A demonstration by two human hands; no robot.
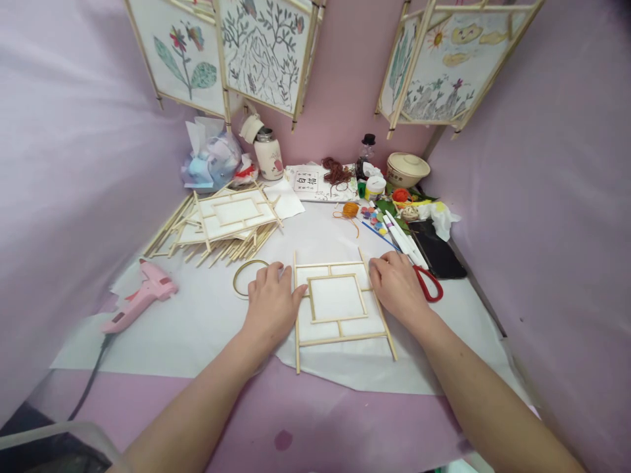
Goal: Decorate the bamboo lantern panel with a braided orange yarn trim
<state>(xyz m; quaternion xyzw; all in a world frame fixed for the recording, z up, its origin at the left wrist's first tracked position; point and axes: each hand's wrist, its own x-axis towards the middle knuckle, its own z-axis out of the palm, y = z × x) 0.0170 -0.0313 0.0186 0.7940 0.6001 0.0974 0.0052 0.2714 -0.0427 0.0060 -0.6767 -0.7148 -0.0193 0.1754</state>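
Observation:
A wooden stick frame (340, 302) with white paper under it lies flat on a white paper sheet (197, 328) in front of me. My left hand (273, 301) rests palm down on its left edge, fingers spread. On the frame's right edge my right hand (398, 286) presses flat in the same way. Neither hand grips anything.
A pink glue gun (140, 295) lies at the left with its cord trailing off. A stack of finished frames (227, 220) sits behind, a thin ring (245, 276) beside my left hand. Red-handled scissors (428, 282), brushes, paints, a bowl (407, 169) and a flask (269, 154) crowd the back right.

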